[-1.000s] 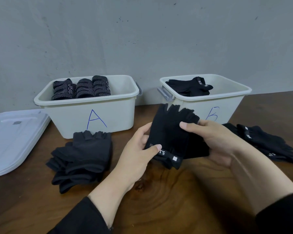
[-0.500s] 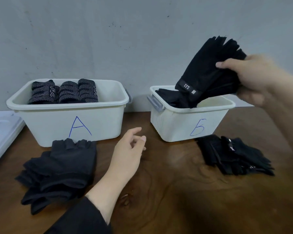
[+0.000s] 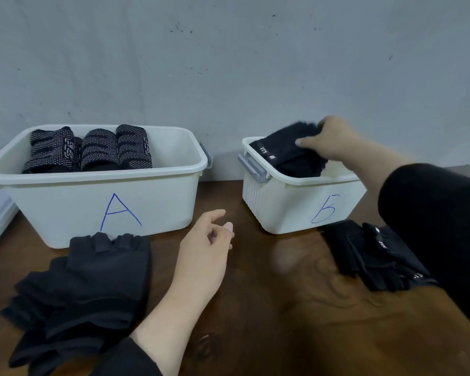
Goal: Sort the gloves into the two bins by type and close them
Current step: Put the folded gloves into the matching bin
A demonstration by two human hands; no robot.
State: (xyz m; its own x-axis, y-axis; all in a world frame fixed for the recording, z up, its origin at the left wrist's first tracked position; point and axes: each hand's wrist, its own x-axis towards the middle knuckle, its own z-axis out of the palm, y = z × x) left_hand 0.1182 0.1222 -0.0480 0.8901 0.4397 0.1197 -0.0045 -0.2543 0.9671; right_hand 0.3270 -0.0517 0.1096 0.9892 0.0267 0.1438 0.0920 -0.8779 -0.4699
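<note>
Right hand: fingers clamped on black glove, over bin B.
Glove axis: long, cuff pointing left away from fingers, fingertips under them.
Left hand: fingers loosely curled, holding nothing, above tabletop.

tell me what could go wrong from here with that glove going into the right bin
1. The black glove the right hand holds lies high, near the rim of bin B; it may hang over the edge and block a lid later.
2. The right sleeve hangs over the glove pile and could drag it.
</note>
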